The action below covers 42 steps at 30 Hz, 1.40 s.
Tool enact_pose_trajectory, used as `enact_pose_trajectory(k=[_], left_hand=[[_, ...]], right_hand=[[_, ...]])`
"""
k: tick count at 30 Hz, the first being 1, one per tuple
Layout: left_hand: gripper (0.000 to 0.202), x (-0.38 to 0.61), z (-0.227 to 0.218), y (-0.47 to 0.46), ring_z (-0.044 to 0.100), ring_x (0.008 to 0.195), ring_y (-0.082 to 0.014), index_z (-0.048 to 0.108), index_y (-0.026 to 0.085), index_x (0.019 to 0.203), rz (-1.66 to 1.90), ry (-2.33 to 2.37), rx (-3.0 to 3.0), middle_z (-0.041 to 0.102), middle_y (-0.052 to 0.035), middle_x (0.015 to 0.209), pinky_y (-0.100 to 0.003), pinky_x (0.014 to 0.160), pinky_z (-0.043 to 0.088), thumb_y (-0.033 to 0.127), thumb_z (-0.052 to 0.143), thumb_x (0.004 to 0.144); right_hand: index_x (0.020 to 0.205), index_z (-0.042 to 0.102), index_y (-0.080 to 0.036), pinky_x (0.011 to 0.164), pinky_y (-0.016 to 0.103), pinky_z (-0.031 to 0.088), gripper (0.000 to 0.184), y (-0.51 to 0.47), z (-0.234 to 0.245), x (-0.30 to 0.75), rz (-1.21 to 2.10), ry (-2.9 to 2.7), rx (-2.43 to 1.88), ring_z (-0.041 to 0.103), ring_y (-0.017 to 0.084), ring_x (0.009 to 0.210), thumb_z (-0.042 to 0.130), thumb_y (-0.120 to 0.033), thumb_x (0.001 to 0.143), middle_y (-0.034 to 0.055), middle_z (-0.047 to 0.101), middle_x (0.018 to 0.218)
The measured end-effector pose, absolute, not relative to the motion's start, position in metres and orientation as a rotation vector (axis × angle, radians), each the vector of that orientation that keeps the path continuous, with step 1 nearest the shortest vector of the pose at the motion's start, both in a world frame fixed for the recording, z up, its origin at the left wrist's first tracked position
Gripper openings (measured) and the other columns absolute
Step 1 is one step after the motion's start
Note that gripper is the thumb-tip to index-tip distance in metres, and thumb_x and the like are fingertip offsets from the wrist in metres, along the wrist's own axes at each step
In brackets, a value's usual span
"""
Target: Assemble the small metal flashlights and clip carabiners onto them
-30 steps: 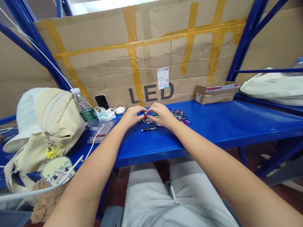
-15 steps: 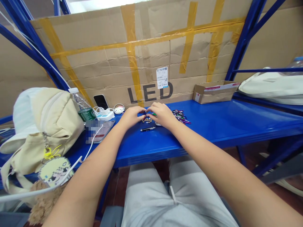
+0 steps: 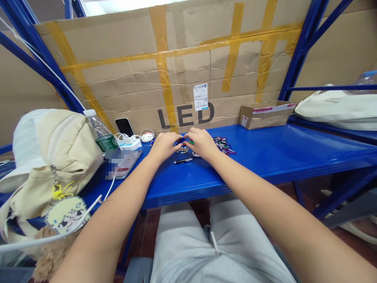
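Both hands are at the middle of the blue surface (image 3: 279,153), fingers curled and tips meeting. Left hand (image 3: 163,145) and right hand (image 3: 203,143) pinch a small blue piece (image 3: 182,140) between them, just above the surface. It's too small to make out the exact grip. A bit of green shows at the right hand's fingertips; can't tell what it is.

Around the hands:
- Heap of small round metal pieces (image 3: 183,149) directly under the fingertips.
- Black pen-shaped item (image 3: 182,160) lying flat, just nearer the person than the heap.
- Pile of coloured clip items (image 3: 224,144) just beside the right hand, on its right side.

Writing:
- The taped cardboard sheet (image 3: 132,86) behind the surface reads "LED" in big black letters.
- The white barcode label (image 3: 200,96) above the "E" has print too small to read.
- The low cardboard box (image 3: 265,114) at back right has a red-and-white strip with illegible text.

Left side:
- A phone (image 3: 125,126) leans on the cardboard.
- A white power strip (image 3: 129,143) has cables attached.
- There is a water bottle (image 3: 100,131) with a green label.
- The beige bag (image 3: 55,157) carries a keyring tag.

A white bag (image 3: 338,108) lies on the next shelf, far right.
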<state>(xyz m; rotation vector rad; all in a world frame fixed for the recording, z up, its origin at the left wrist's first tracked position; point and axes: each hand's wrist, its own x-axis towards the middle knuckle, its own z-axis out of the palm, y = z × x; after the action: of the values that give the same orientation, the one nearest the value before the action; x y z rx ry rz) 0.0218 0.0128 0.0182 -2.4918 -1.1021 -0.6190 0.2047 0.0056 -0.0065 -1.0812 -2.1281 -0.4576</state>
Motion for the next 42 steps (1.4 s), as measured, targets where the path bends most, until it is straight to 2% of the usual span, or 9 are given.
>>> enact_pose_trajectory(k=[5,9,14,17,20,23,28,35,42], left_hand=[[0.023,0.020,0.016,0.017,0.061,0.092,-0.0206,0.067,0.022,0.105,-0.621,-1.092,-2.506,0.069,-0.0049,0.097,-0.031,0.080,0.042,0.031,0.055,0.087],[0.029,0.013,0.015,0.020,0.056,0.099,-0.0226,0.066,0.025,0.113,-0.503,-1.110,-2.423,0.064,-0.0072,0.106,-0.034,0.083,0.041,0.023,0.052,0.088],[0.024,0.013,0.013,0.019,0.050,0.102,-0.0289,0.073,0.025,0.095,-0.303,-1.071,-2.286,0.063,-0.0112,0.100,-0.043,0.084,0.034,0.017,0.052,0.088],[0.021,0.019,0.010,0.017,0.049,0.099,-0.0292,0.074,0.022,0.084,-0.223,-0.979,-2.256,0.062,-0.0117,0.092,-0.045,0.085,0.031,0.017,0.054,0.088],[0.022,0.023,0.008,0.017,0.049,0.098,-0.0296,0.073,0.020,0.082,-0.176,-0.938,-2.229,0.062,-0.0122,0.092,-0.046,0.086,0.029,0.016,0.053,0.088],[0.023,0.021,0.007,0.017,0.050,0.098,-0.0297,0.073,0.021,0.086,-0.181,-0.996,-2.226,0.063,-0.0121,0.094,-0.045,0.084,0.030,0.015,0.051,0.089],[0.028,0.013,0.012,0.017,0.056,0.094,-0.0279,0.068,0.023,0.108,-0.217,-1.222,-2.207,0.064,-0.0110,0.102,-0.040,0.077,0.034,0.018,0.047,0.090],[0.029,0.017,0.016,0.014,0.058,0.100,-0.0292,0.065,0.023,0.112,-0.183,-1.315,-2.234,0.065,-0.0099,0.105,-0.040,0.079,0.038,0.022,0.046,0.090],[0.031,0.012,0.014,0.020,0.060,0.103,-0.0280,0.065,0.023,0.114,-0.284,-1.400,-2.324,0.066,-0.0093,0.110,-0.037,0.079,0.044,0.025,0.049,0.087]], right_hand=[[0.095,0.066,-0.019,0.072,0.028,0.035,0.014,0.010,-0.009,0.205,-0.342,-2.090,-1.053,0.057,0.019,0.088,0.058,-0.026,0.087,0.0061,0.062,0.094],[0.090,0.064,-0.018,0.071,0.025,0.038,0.010,0.015,-0.012,0.207,-0.194,-2.008,-1.050,0.057,0.016,0.082,0.059,-0.024,0.084,0.0041,0.062,0.088],[0.086,0.062,-0.018,0.071,0.025,0.040,0.009,0.019,-0.014,0.209,-0.100,-2.002,-1.135,0.057,0.016,0.079,0.061,-0.025,0.082,0.0034,0.063,0.085],[0.081,0.063,-0.019,0.071,0.025,0.041,0.005,0.018,-0.016,0.209,-0.055,-2.109,-1.195,0.059,0.016,0.081,0.060,-0.023,0.080,0.0037,0.065,0.086],[0.081,0.064,-0.019,0.074,0.025,0.042,0.006,0.017,-0.017,0.209,-0.044,-2.197,-1.237,0.060,0.016,0.084,0.059,-0.022,0.080,0.0043,0.066,0.090],[0.084,0.066,-0.019,0.076,0.026,0.043,0.009,0.017,-0.018,0.210,-0.040,-2.230,-1.257,0.061,0.017,0.087,0.059,-0.024,0.081,0.0050,0.067,0.093],[0.090,0.071,-0.022,0.079,0.029,0.044,0.017,0.016,-0.018,0.205,-0.079,-2.272,-1.297,0.060,0.021,0.094,0.059,-0.030,0.082,0.0077,0.066,0.098],[0.095,0.074,-0.028,0.077,0.033,0.044,0.026,0.022,-0.013,0.182,-0.136,-2.330,-1.412,0.060,0.026,0.097,0.061,-0.045,0.080,0.0073,0.068,0.100],[0.091,0.075,-0.026,0.075,0.030,0.041,0.018,0.032,-0.014,0.180,-0.131,-2.338,-1.324,0.060,0.023,0.095,0.060,-0.030,0.081,0.0062,0.069,0.097]])
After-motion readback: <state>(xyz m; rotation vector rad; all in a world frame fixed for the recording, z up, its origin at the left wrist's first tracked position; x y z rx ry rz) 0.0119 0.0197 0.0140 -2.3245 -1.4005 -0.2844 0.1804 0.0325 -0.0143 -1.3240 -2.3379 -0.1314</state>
